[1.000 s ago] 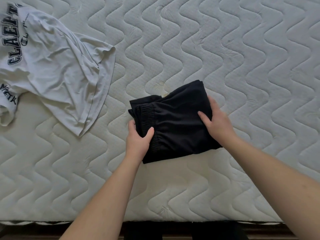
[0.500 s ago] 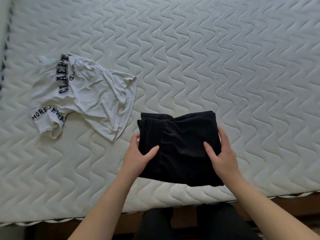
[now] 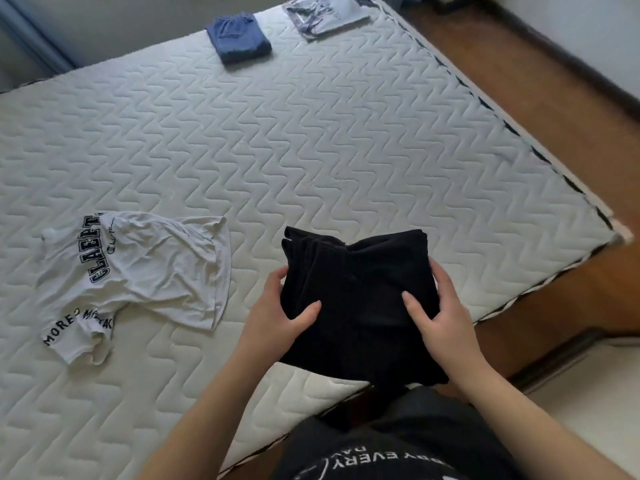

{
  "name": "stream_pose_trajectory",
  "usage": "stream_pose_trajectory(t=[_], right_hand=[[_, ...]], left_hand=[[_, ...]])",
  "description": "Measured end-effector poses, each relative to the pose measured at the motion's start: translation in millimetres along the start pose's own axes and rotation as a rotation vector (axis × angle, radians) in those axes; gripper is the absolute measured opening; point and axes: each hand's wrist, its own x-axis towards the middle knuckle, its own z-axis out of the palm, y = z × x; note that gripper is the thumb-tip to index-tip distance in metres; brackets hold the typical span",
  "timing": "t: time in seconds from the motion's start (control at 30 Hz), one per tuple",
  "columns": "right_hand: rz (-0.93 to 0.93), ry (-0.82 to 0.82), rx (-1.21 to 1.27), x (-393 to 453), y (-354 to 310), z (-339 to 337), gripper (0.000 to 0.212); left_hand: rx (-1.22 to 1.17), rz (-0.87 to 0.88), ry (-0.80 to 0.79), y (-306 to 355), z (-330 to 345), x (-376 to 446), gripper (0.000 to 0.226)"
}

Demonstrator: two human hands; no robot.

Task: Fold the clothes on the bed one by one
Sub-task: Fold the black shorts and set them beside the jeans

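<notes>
Since the earlier frame the folded black garment has come up off the bed, and the view has swung up to take in the far end. Both hands grip it at lower centre: the left hand and right hand each have a thumb on top and fingers curled underneath. Folding looks finished; next comes carrying it, kept level, probably towards the folded blue garment and patterned folded piece at the top. Its cloth is soft, dark and thick-layered. At left, the crumpled white T-shirt, thin with navy lettering, awaits folding on wavy quilting.
</notes>
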Motion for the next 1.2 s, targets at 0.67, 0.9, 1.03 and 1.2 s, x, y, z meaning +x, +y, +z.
stream_pose_trajectory(t=[0.67,0.9,1.03,1.2], right_hand=[[0.253,0.427,0.064,-46.8,81.6,-195.1,0.061],[0.318,0.505,0.063,-53.8,94.7,-240.9,0.060],[0.349,0.567,0.043,-47.1,99.0,-255.0,0.062],[0.381,0.645,0.048,-34.4,97.4,-270.5,0.064]], left_hand=[[0.151,0.215,-0.346,156.1,181.4,23.3,0.056],[0.165,0.211,-0.413,182.8,234.4,30.5,0.056],[0.181,0.231,-0.459,196.5,256.8,50.1,0.054],[0.169,0.287,-0.581,223.7,281.8,86.1,0.050]])
